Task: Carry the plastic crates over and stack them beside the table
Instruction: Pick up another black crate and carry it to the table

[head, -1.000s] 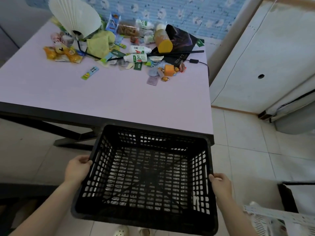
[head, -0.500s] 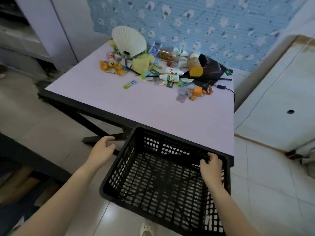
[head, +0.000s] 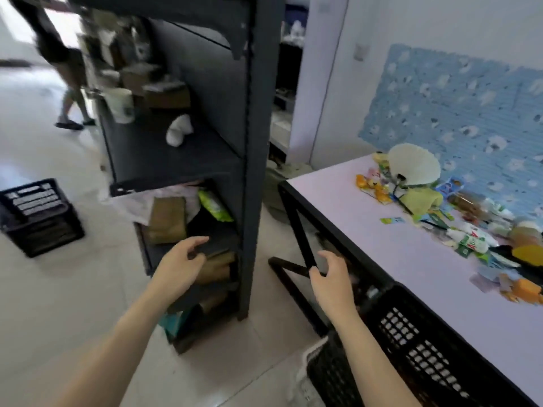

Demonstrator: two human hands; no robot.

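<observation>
A black plastic crate [head: 417,348] stands low at the bottom right, against the near edge of the lilac table [head: 382,230]. Something white [head: 308,374] shows under it; I cannot tell what. Both my hands are off the crate and empty. My left hand [head: 179,265] hovers with fingers apart in front of the dark shelving unit. My right hand [head: 332,277] is loosely curled, fingers apart, just left of the crate. A second black crate [head: 38,215] sits on the tiled floor at the far left.
A tall dark shelving unit [head: 249,142] full of boxes and bags stands in the middle, close to the table's black leg [head: 302,242]. Snacks, bottles and a white fan [head: 414,168] clutter the table's far side. Another person [head: 64,69] walks at the top left.
Both hands have let go of the crate, which now rests by the table. My view has swung left, bringing the shelving unit and the far crate into sight.
</observation>
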